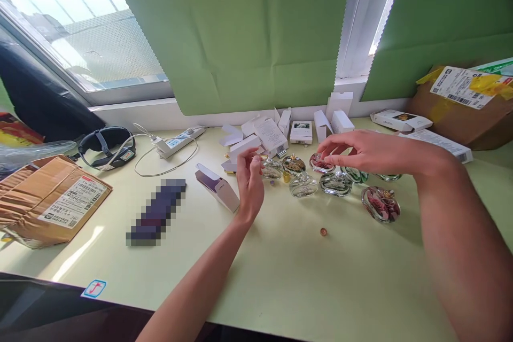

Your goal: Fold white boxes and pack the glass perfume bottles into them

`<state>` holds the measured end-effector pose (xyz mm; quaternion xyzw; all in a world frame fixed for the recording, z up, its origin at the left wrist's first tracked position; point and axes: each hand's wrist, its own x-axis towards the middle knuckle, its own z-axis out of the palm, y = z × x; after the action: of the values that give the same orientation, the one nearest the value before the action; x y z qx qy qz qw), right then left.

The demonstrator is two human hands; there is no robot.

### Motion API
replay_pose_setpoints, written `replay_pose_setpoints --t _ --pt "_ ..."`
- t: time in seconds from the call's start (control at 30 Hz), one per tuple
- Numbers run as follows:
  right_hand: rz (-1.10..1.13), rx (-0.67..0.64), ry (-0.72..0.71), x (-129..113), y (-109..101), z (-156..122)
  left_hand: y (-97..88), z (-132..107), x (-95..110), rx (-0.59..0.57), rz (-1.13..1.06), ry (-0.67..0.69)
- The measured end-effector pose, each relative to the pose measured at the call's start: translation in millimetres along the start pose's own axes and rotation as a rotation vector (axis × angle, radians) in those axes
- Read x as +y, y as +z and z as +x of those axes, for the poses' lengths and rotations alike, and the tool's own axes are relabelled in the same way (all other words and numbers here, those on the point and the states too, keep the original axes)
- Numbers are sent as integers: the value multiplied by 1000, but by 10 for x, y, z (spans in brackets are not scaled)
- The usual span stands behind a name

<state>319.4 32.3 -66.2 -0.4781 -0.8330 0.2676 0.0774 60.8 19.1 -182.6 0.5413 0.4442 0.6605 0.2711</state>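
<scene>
My left hand (250, 184) is raised with its fingers loosely bent and apart, beside a clear oval perfume bottle (272, 171). I see nothing held in it. My right hand (360, 150) reaches in from the right, its thumb and fingertips at the top of a pink-patterned perfume bottle (321, 164). The hand partly covers this bottle. Around it stand a dark-gold bottle (294, 165), a clear bottle (303, 186), a black-striped bottle (335, 184) and a green one (355, 173). Nearer to me is another pink bottle (380, 206). A small copper-coloured cap (323, 232) lies on the table.
An opened white carton (218, 187) stands left of my left hand. Several white boxes (270, 136) crowd the back. Left are a power strip (180, 141), a head strap (107, 147), a blurred dark object (158, 214) and a brown parcel (60, 197). A cardboard box (460, 112) is at right.
</scene>
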Motion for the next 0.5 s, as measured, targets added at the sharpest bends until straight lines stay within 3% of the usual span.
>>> replay_pose_setpoints --t 0.1,0.23,0.27,0.33,0.4,0.43,0.5 --pt "-2 25 9 29 -31 -30 -8 -19 17 17 152 96" --pt "0 55 35 88 -91 -84 -34 178 391 -55 392 240" --pt "-7 67 38 107 -107 -98 -29 297 515 -155 489 273" --pt "-26 96 46 147 -136 -123 26 612 717 -492 699 327" --pt "-38 121 64 187 -158 -143 158 973 794 -781 862 324" --pt "-39 128 72 205 -167 -150 251 1141 777 -881 949 271" --pt "-35 135 76 234 -180 -163 466 1394 650 -964 1136 112"
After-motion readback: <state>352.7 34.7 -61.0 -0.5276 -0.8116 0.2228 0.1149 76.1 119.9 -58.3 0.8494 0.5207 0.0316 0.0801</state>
